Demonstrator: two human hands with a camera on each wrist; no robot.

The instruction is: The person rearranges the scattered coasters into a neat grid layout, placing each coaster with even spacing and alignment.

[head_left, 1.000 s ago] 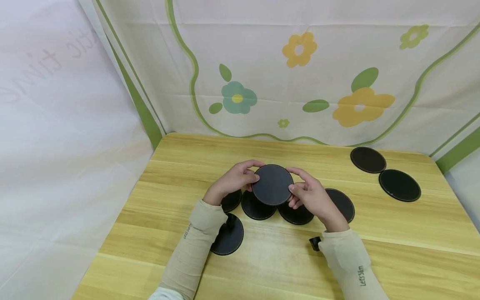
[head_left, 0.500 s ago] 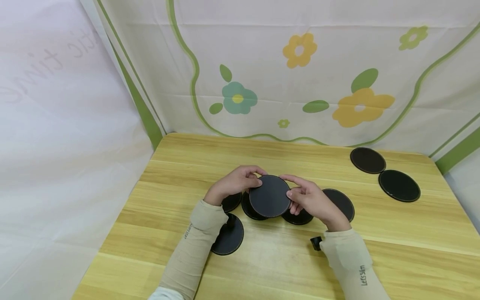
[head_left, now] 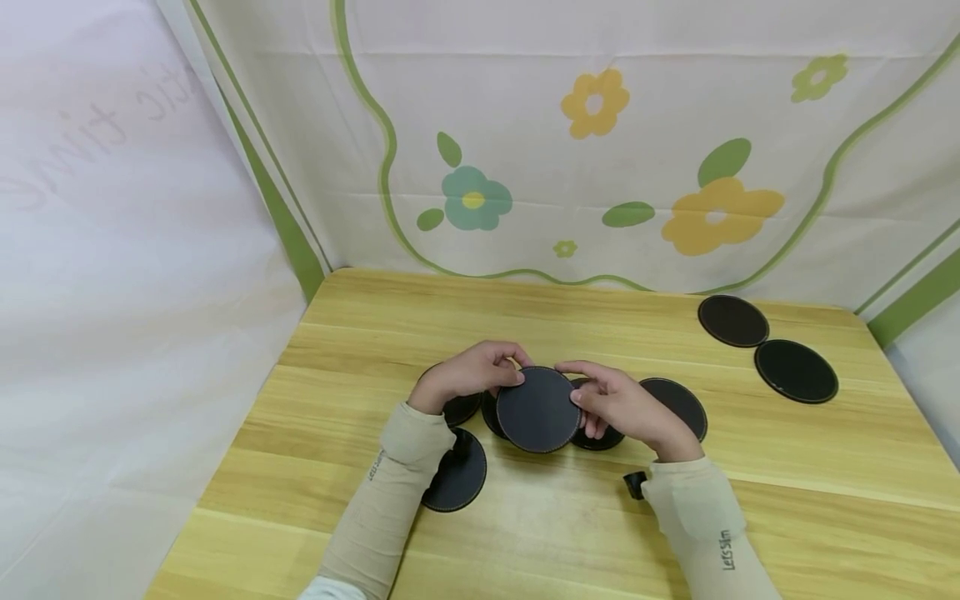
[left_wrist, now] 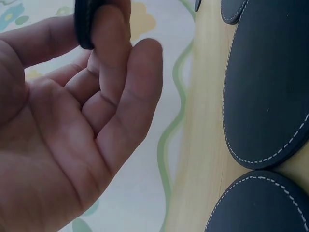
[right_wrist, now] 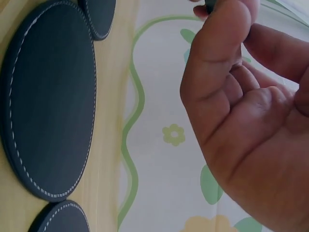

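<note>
Held up between both hands is a round black coaster (head_left: 538, 410) with a stitched rim, its flat face turned toward the head camera. My left hand (head_left: 474, 372) pinches its upper left edge, thumb in front. On the opposite edge, my right hand (head_left: 618, 406) pinches it the same way. In the left wrist view, only a dark sliver of the held coaster (left_wrist: 85, 24) shows at the fingertips. Behind and below it, other black coasters lie on the table, partly hidden: one by the right fingers (head_left: 597, 437), one under the left wrist (head_left: 463, 407).
One coaster (head_left: 455, 479) lies beside the left forearm and another (head_left: 677, 407) right of the right hand. Two more, a brownish one (head_left: 733, 321) and a black one (head_left: 797, 371), touch at the back right of the wooden table (head_left: 555, 533). A flowered cloth (head_left: 540, 108) hangs behind.
Both hands have brought the held coaster down and slightly nearer the person, keeping their pinch on it. The coasters on the table lie as before.
</note>
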